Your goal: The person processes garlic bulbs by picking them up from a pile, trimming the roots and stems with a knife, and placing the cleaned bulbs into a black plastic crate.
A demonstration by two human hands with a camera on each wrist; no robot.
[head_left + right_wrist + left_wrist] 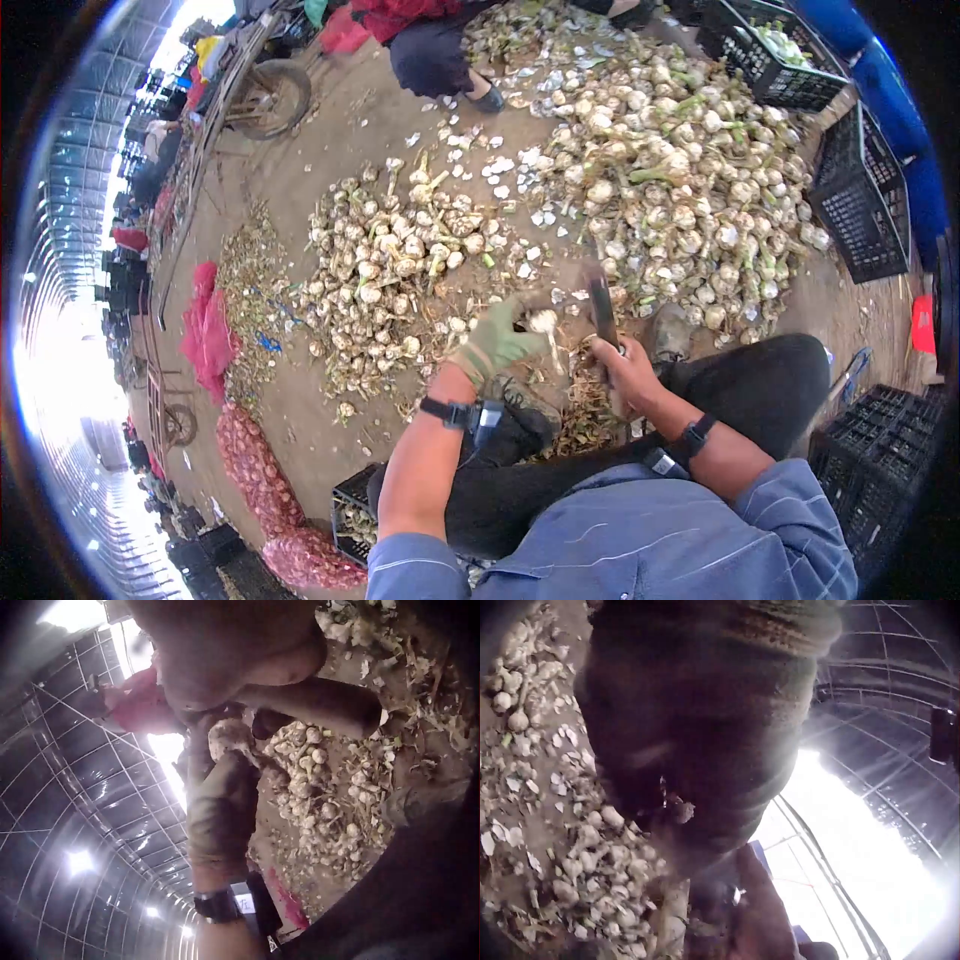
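Gripping a garlic bulb (543, 321) — left hand (497, 343), no writing legible.

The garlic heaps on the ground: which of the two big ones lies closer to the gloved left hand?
The smaller heap, on the left in the head view: its edge ends beside the gloved left hand. The larger heap lies farther off, beyond the knife.

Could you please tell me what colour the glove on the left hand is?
Green glove on the left hand, clearest in the head view.
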